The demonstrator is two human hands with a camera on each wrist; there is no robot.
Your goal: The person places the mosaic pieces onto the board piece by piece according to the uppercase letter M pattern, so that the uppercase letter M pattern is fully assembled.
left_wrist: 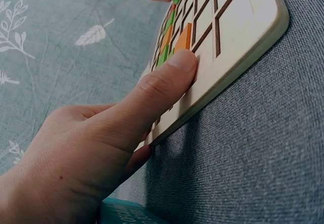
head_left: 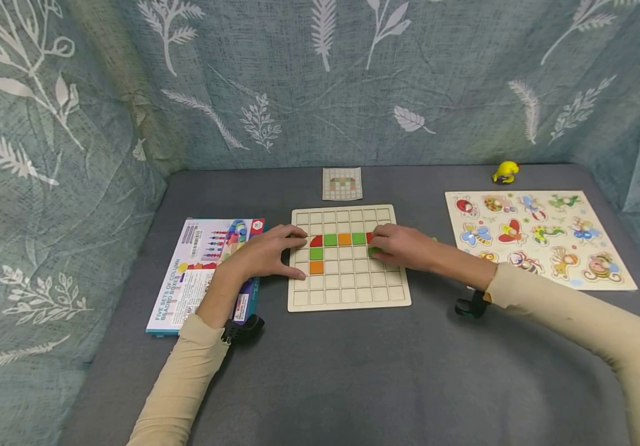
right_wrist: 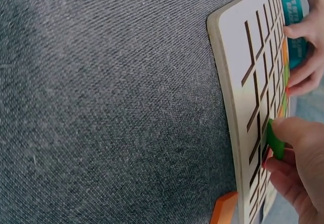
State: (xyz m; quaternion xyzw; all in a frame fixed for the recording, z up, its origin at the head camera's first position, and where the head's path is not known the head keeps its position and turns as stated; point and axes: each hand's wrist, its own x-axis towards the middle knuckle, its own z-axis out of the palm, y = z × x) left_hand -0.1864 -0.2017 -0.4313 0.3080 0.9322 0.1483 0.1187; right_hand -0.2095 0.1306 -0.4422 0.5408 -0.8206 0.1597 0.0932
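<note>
A wooden grid board [head_left: 349, 306] lies flat on the table. My left hand [head_left: 268, 251] rests on its left edge, thumb and fingers spread apart and fairly straight. With thumb and fingers my right hand [head_left: 406, 246] pinches a green tile [right_wrist: 275, 142] over the right part of the grid. Across one row sit a red tile with a curved edge [head_left: 316, 241], a green tile [head_left: 329, 240], an orange tile [head_left: 344, 239] and another green tile [head_left: 358, 238]. A further red tile [head_left: 369, 237] is partly covered by the right fingers. Below the row's left end are green and orange tiles.
Behind the board lies a pattern card [head_left: 342, 184]. A beaded-column box [head_left: 186, 297] is at left, under the left forearm. To the right are an insect picture board [head_left: 543, 241] and a yellow toy [head_left: 505, 172]. A loose orange tile [right_wrist: 224, 208] lies beside the grid board.
</note>
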